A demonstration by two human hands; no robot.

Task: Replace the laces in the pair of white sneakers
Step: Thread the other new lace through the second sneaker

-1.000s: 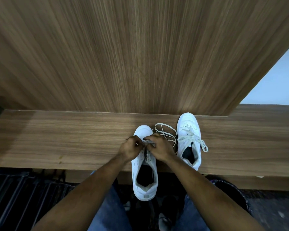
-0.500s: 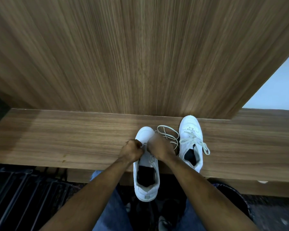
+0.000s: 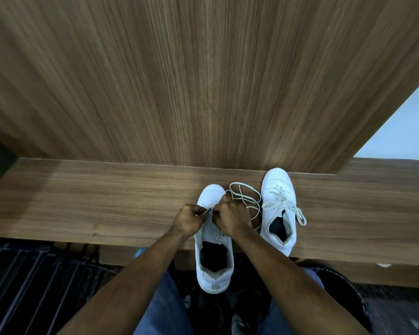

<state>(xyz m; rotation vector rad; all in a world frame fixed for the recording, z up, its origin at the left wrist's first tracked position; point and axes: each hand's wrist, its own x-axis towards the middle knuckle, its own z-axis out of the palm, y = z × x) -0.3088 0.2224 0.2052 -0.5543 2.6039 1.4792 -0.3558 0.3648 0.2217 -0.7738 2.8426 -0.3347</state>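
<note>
Wood-grain ledge (image 3: 107, 201) runs across the view, with a tall panel (image 3: 203, 81) of the same wood rising behind it and a pale wall patch (image 3: 402, 131) at far right. Two white sneakers on the ledge, toes toward the panel. Near sneaker (image 3: 213, 250) sits centre, heel hanging over the front edge, mostly unlaced. Far sneaker (image 3: 278, 204) is just right of it, laced, loose ends trailing off its right side. One loose lace (image 3: 246, 197) lies coiled between the two toes.

Two hands, both over the near sneaker's eyelet area. Left hand (image 3: 189, 220) has fingers curled, pinching a short lace end at its fingertips. Right hand (image 3: 232, 217) is also curled tight, gripping the same strand from the other side; the loose lace runs up out of it.

Versus half a second ago: hands have pulled slightly apart, a short stretch of lace now shows between them. Sneakers and coil unmoved.

Below the ledge: blue jeans (image 3: 165, 305), dark slatted rack (image 3: 34, 286) at left, dark round bin (image 3: 344, 296) at right.
</note>
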